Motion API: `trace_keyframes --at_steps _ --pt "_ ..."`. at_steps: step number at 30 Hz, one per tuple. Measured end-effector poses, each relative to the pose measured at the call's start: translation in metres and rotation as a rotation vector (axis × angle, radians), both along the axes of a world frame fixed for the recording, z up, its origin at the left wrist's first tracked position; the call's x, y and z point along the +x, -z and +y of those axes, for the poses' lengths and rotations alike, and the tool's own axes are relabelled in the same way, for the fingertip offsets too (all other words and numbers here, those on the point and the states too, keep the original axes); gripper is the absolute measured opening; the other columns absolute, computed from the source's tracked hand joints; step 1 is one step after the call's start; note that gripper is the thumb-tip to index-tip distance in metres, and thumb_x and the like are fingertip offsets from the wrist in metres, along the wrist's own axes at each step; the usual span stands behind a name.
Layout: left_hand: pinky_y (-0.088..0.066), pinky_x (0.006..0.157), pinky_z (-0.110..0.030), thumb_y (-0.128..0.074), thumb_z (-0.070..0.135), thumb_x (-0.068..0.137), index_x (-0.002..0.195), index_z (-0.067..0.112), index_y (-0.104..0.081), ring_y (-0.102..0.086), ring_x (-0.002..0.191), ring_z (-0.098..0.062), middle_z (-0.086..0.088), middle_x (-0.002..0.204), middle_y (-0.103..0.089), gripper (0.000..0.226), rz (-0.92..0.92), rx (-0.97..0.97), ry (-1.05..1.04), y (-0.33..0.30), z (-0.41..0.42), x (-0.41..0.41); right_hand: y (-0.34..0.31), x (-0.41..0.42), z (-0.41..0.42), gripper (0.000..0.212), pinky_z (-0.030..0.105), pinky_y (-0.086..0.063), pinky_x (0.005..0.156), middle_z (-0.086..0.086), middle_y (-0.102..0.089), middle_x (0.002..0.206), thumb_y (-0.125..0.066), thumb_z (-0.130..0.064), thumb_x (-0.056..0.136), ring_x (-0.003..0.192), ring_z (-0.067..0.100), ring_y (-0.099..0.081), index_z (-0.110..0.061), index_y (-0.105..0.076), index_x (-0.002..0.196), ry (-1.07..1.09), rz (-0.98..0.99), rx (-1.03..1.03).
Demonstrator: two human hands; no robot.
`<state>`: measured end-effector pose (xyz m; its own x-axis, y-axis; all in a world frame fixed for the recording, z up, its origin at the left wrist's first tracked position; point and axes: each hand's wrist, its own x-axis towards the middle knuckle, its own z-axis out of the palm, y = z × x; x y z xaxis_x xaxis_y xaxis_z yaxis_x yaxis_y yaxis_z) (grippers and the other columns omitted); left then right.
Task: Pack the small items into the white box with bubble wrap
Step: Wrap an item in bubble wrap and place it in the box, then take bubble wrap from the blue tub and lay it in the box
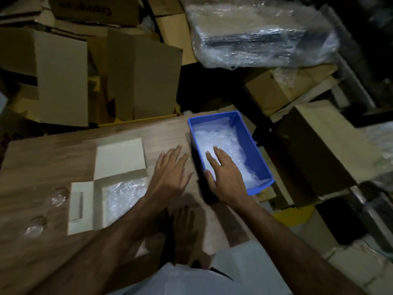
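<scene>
We see a wood-grain table (53, 150) hemmed in by heaps of brown cardboard cartons (138, 81) behind and to the right, with a large bundle wrapped in clear bubble wrap (261, 35) lying on top of the pile at the back. On the table's right edge sits a blue rectangular plastic bin (246, 133) filled with clear bubble-wrapped small items (223, 141). Our right hand (227, 177) reaches over the bin's near rim, fingers straight and slightly spread, the fingertips over the wrapped pieces; we cannot tell whether they touch. Our left hand (172, 175) hovers flat just left of the bin, fingers straight and fanned apart, holding nothing. To its left lies the open white cardboard box (100, 199), flaps folded outward, with a sheet of bubble wrap (125, 199) lining its inside. The left forearm covers the box's near right corner. Two small clear rounded pieces (59, 196) lie on the table left of the box; the dim light and blur leave us unable to say what they are. A dark object beside the bin's near left wall is mostly hidden by the right hand. A pale garment (234, 273) fills the bottom edge.
</scene>
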<state>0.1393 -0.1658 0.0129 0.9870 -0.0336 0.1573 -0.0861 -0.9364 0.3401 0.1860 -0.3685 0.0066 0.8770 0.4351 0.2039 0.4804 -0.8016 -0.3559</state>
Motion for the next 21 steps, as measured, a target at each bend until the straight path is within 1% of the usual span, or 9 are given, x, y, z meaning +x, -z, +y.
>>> trace_keyframes --at_steps 2,5,7,9,11,14,16,18,21 --pt "-0.016 0.118 -0.041 -0.044 0.050 0.094 0.142 0.012 -0.055 -0.039 0.141 -0.032 -0.016 0.157 -0.041 0.063 0.009 -0.012 0.037 -0.001 -0.030 0.017 0.008 0.011 -0.028 0.057 0.046 -0.039 0.116 0.020 -0.040 0.157 -0.054 -0.036 0.096 0.144 0.036 -0.040 -0.011 -0.050 0.147 0.002 0.035 -0.042" --pt "-0.002 0.124 -0.039 -0.041 0.049 0.102 0.158 0.015 -0.028 -0.010 0.155 -0.030 -0.011 0.169 -0.007 0.067 0.118 -0.007 0.065 0.005 -0.062 0.039 0.012 0.028 -0.063 0.062 0.045 -0.036 0.117 0.017 -0.034 0.161 -0.058 -0.040 0.096 0.149 0.033 -0.033 -0.016 -0.045 0.152 0.003 0.236 -0.157" --pt "0.001 0.125 -0.044 -0.040 0.047 0.103 0.160 0.015 -0.018 0.003 0.156 -0.030 -0.009 0.169 0.007 0.069 0.177 0.036 0.078 0.016 -0.072 0.053 0.013 0.040 -0.081 0.070 0.042 -0.034 0.118 0.012 -0.029 0.164 -0.063 -0.042 0.093 0.151 0.028 -0.026 -0.020 -0.039 0.155 -0.002 0.392 -0.250" --pt "0.002 0.125 -0.046 -0.039 0.047 0.102 0.161 0.013 -0.017 0.006 0.156 -0.031 -0.011 0.168 0.010 0.071 0.221 0.083 0.088 0.024 -0.076 0.063 0.016 0.053 -0.092 0.075 0.038 -0.031 0.119 0.011 -0.030 0.164 -0.068 -0.041 0.090 0.151 0.025 -0.026 -0.019 -0.039 0.155 -0.026 0.537 -0.304" --pt "0.007 0.123 -0.043 -0.041 0.043 0.104 0.161 0.012 -0.013 0.011 0.155 -0.030 -0.013 0.168 0.013 0.071 0.288 0.107 0.075 0.030 -0.079 0.069 0.022 0.064 -0.097 0.075 0.034 -0.029 0.119 0.010 -0.036 0.161 -0.070 -0.039 0.088 0.148 0.026 -0.033 -0.017 -0.041 0.154 -0.054 0.647 -0.358" --pt "0.008 0.123 -0.042 -0.040 0.039 0.105 0.161 0.013 -0.011 0.015 0.155 -0.030 -0.013 0.168 0.015 0.068 0.311 0.154 0.049 0.031 -0.084 0.074 0.030 0.077 -0.096 0.071 0.036 -0.040 0.112 0.008 -0.049 0.151 -0.073 -0.044 0.083 0.138 0.026 -0.047 -0.020 -0.051 0.146 -0.055 0.772 -0.423" --pt "0.008 0.123 -0.042 -0.039 0.036 0.106 0.161 0.014 -0.011 0.018 0.154 -0.030 -0.012 0.168 0.016 0.066 0.321 0.170 0.054 0.030 -0.086 0.075 0.034 0.083 -0.093 0.059 0.036 -0.044 0.105 0.007 -0.054 0.144 -0.072 -0.039 0.086 0.132 0.026 -0.051 -0.025 -0.056 0.141 -0.077 0.758 -0.465" --pt "0.006 0.123 -0.042 -0.039 0.034 0.106 0.161 0.015 -0.011 0.019 0.154 -0.029 -0.012 0.168 0.016 0.065 0.329 0.166 0.053 0.031 -0.087 0.074 0.037 0.087 -0.092 0.049 0.036 -0.046 0.100 0.007 -0.056 0.139 -0.070 -0.033 0.088 0.128 0.027 -0.054 -0.027 -0.059 0.135 -0.108 0.662 -0.493" --pt "0.004 0.124 -0.043 -0.042 0.031 0.105 0.161 0.016 -0.013 0.019 0.154 -0.029 -0.011 0.168 0.014 0.065 0.325 0.156 0.034 0.032 -0.089 0.074 0.040 0.087 -0.088 0.056 0.039 -0.048 0.096 0.007 -0.058 0.136 -0.070 -0.032 0.087 0.123 0.028 -0.057 -0.026 -0.054 0.140 -0.160 0.515 -0.492"
